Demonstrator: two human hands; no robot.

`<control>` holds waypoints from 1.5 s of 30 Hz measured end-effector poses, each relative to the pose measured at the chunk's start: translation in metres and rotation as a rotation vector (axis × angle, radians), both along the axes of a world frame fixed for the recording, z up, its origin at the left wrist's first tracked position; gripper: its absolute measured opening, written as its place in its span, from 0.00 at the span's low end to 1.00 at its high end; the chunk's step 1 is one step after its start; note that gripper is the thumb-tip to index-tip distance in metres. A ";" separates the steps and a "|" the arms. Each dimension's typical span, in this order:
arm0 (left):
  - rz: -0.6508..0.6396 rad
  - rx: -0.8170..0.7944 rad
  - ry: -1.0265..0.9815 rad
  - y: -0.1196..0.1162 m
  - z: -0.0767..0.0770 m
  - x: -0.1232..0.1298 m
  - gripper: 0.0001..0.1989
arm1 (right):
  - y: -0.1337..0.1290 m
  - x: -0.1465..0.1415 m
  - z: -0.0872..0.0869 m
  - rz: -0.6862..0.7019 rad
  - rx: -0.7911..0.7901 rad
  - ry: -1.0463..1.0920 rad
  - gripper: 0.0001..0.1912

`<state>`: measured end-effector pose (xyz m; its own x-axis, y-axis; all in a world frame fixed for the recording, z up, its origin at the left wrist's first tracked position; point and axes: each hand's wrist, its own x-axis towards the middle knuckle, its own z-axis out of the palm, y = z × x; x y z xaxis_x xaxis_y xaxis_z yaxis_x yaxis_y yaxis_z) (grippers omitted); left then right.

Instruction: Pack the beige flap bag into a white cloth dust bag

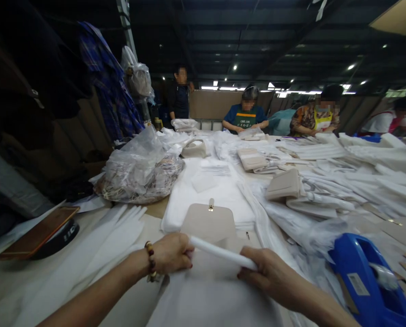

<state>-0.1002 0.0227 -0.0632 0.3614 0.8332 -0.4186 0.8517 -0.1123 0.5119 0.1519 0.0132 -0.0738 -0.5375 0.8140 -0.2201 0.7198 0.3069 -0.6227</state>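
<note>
A slim white roll (219, 252), perhaps foam or soft sheet, stretches between my two hands. My left hand (172, 252), with a beaded bracelet at the wrist, is closed around its left end. The fingers of my right hand (269, 271) wrap the other end, which sits a little lower. Just beyond lies a beige bag flap (208, 222) with a gold clasp (211, 206). Pale material below the roll is blurred, so I cannot tell its kind. Behind the flap is a stack of white sheets (185, 190).
A blue tape dispenser (368, 277) stands at right. Folded beige pieces (284, 184) lie among white wrapping. To the left are a plastic bag of cords (137, 175), white strips (110, 236) and an orange-brown phone (41, 230) on a black round object. Several people sit or stand across the table.
</note>
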 end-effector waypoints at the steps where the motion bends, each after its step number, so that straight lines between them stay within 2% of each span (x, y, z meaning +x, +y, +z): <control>1: 0.004 0.039 0.025 0.005 -0.002 -0.001 0.09 | 0.007 -0.003 -0.001 -0.013 0.032 -0.020 0.02; 4: 0.015 0.115 0.077 0.023 -0.008 0.000 0.08 | 0.032 -0.011 -0.005 -0.045 0.092 -0.077 0.01; 7: 0.019 0.088 0.101 0.036 -0.015 -0.001 0.03 | 0.049 -0.016 -0.011 -0.032 0.100 -0.106 0.01; 11: 0.004 0.029 0.147 0.047 -0.021 -0.006 0.03 | 0.057 -0.015 -0.021 0.015 0.081 -0.104 0.01; 14: -0.035 0.082 0.226 0.049 -0.016 -0.004 0.08 | 0.058 -0.014 -0.028 0.019 0.061 -0.088 0.02; 17: -0.102 0.212 0.321 0.047 -0.004 0.003 0.17 | 0.059 -0.013 -0.033 0.004 0.046 -0.072 0.02; 20: -0.219 0.259 0.346 0.044 0.006 0.010 0.19 | 0.061 -0.012 -0.037 -0.007 0.034 -0.046 0.03; 23: -0.300 0.247 0.359 0.043 0.007 0.011 0.17 | 0.063 -0.010 -0.039 -0.014 0.027 -0.009 0.04; 26: -0.315 0.249 0.389 0.039 0.004 0.011 0.19 | 0.064 -0.008 -0.041 -0.022 0.026 0.026 0.06; 29: -0.346 0.184 0.342 0.029 0.004 0.016 0.24 | 0.064 -0.007 -0.043 -0.024 0.015 0.062 0.07; 32: -0.357 0.055 0.209 0.015 0.002 0.029 0.26 | 0.066 -0.004 -0.047 -0.015 -0.015 0.108 0.08; 34: -0.359 0.025 0.126 0.006 -0.003 0.038 0.29 | 0.068 -0.003 -0.049 0.001 -0.029 0.132 0.07; 37: -0.396 -0.009 0.076 -0.005 -0.013 0.048 0.36 | 0.068 -0.002 -0.044 -0.004 -0.004 0.126 0.06; 41: -0.375 -0.030 0.133 -0.014 -0.023 0.055 0.45 | 0.047 -0.013 -0.017 -0.138 0.179 0.101 0.12; 43: -0.333 -0.013 0.145 -0.016 -0.027 0.058 0.47 | 0.031 -0.026 -0.006 -0.118 0.187 0.104 0.15; 45: -0.299 -0.004 0.128 -0.017 -0.027 0.058 0.48 | 0.017 -0.037 -0.006 -0.050 0.134 0.036 0.14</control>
<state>-0.0424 0.0061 -0.0903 0.5340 0.6963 -0.4796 0.8388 -0.3651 0.4038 0.1146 0.0306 -0.0802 -0.5012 0.8607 -0.0894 0.7142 0.3531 -0.6044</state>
